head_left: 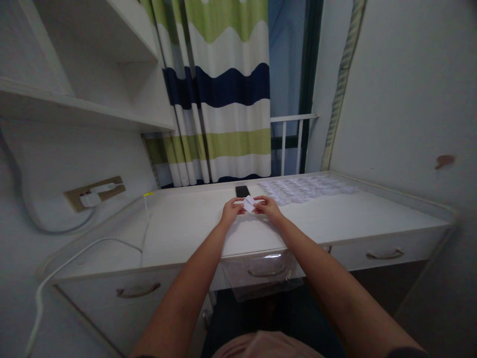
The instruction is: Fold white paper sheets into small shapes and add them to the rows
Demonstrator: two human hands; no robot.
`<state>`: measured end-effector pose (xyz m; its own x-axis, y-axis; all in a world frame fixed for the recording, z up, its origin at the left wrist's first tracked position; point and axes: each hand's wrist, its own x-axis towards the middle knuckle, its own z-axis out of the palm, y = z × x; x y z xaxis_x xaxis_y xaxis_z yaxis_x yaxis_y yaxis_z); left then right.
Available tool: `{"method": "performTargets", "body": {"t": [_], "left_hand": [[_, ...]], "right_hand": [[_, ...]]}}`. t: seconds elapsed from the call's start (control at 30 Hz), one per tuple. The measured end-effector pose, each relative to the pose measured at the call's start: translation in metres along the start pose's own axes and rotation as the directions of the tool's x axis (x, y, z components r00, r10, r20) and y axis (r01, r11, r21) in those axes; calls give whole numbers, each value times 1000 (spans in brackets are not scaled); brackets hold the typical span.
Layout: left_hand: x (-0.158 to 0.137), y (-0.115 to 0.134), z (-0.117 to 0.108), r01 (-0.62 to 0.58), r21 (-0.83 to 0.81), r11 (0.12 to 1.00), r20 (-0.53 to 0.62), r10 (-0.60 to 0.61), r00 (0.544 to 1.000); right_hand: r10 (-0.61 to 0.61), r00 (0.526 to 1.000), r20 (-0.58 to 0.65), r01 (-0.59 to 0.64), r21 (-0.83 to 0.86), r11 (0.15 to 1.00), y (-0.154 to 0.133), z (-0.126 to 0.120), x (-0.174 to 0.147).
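Observation:
A small folded piece of white paper [249, 203] is held up between my two hands, just above the desk. My left hand [231, 211] pinches its left corner between thumb and fingers. On the other side, my right hand [269, 209] grips the right corner the same way. The paper looks diamond-shaped, with a crease or flap across its face. Behind it on the desk lies a black phone [242, 191]. Many similar small folded white paper pieces [305, 188] are laid out in rows at the back right.
The white desk [179, 223] has drawers along its front, and clear plastic film hangs over the middle one. A white cable [93, 243] runs along the left side from near a wall socket [95, 194]. Shelves overhang the left; a striped curtain [234, 99] hangs behind.

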<state>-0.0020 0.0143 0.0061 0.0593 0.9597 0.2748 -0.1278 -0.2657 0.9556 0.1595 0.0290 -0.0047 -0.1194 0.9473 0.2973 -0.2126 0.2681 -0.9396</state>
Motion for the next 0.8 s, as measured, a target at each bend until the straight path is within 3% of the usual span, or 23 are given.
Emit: {"method": "performTargets", "body": {"t": [0.57, 0.8], "left_hand": [[1, -1, 1, -27, -58, 998, 0, 27, 1000], [-1, 1, -1, 28, -88, 996, 37, -25, 999]], "right_hand": [[88, 991, -100, -84, 52, 995, -12, 4, -6], [55, 998, -16, -55, 30, 998, -12, 1, -7]]}}
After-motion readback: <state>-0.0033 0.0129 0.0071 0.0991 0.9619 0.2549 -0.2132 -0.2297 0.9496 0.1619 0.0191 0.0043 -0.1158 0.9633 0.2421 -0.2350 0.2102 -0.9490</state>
